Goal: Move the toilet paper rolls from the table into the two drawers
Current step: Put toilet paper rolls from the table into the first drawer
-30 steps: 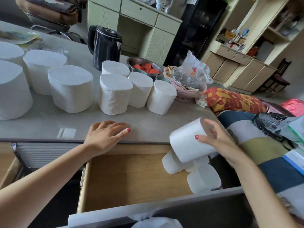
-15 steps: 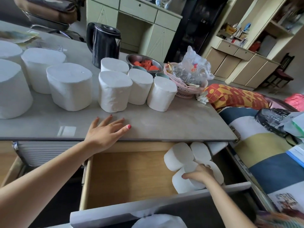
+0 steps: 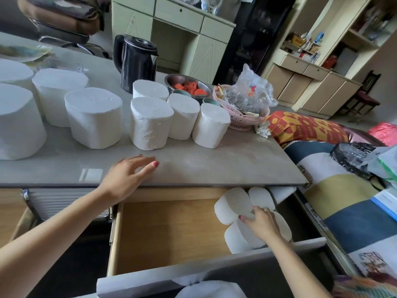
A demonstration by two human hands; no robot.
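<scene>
Ref. landmark: the black plastic electric kettle [image 3: 135, 61], upright at the far side of the grey stone-look worktop [image 3: 225, 166].

White toilet paper rolls [image 3: 150, 123] stand on end on the worktop: four in a tight cluster just in front of the kettle, four larger-looking ones in a loose group to its left, running out of view. Right of the kettle sit a steel bowl w/ red fruit pieces [image 3: 189, 86] and a pink woven plastic basket [image 3: 240, 117] holding clear wrappers.

Your left hand [image 3: 129, 177] rests on the worktop's near edge, in front of the kettle; fingers spread, holding nothing.

The open wooden drawer [image 3: 167, 229] sits below the worktop edge, in front of the kettle. Its right end holds approx. four rolls. Your right hand [image 3: 261, 222] lies on the nearest roll [image 3: 240, 239], fingers loosely curled over its top; firm grip vs. resting contact: cannot tell.
</scene>
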